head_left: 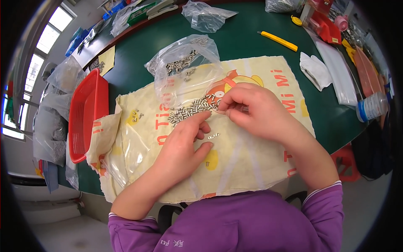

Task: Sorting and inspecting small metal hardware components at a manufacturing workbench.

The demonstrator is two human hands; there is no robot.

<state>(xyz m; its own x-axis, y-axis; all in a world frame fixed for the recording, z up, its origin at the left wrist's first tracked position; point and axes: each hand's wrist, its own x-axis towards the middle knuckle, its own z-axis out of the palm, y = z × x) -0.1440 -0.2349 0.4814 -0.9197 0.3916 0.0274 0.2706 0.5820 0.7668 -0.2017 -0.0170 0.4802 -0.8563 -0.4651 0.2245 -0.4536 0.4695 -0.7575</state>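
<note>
A red plastic basket (90, 113) stands left on the green surface (241, 42). Beside it, a printed cloth (268, 168) presumably keeps small parts from rolling. The left hand (178, 140), its grip loosely open and apparently empty, borders the pile of metal cylinders (191, 111), placed conveniently between both hands. The right hand's (254, 109) grip is nearly closed at the pile's right edge; its contents cannot be told.

Open room lies on the pale yellow printed cloth (247, 164) between the left hand (178, 147) and the right forearm (304, 147). A heap of small silver metal cylinders (187, 112) and, beyond it, a clear plastic bag (189, 86) block the way forward. A high-walled red plastic basket (88, 113) bars the left. The far green tabletop (243, 40) offers a bare gap before the yellow-handled knife (279, 41).
</note>
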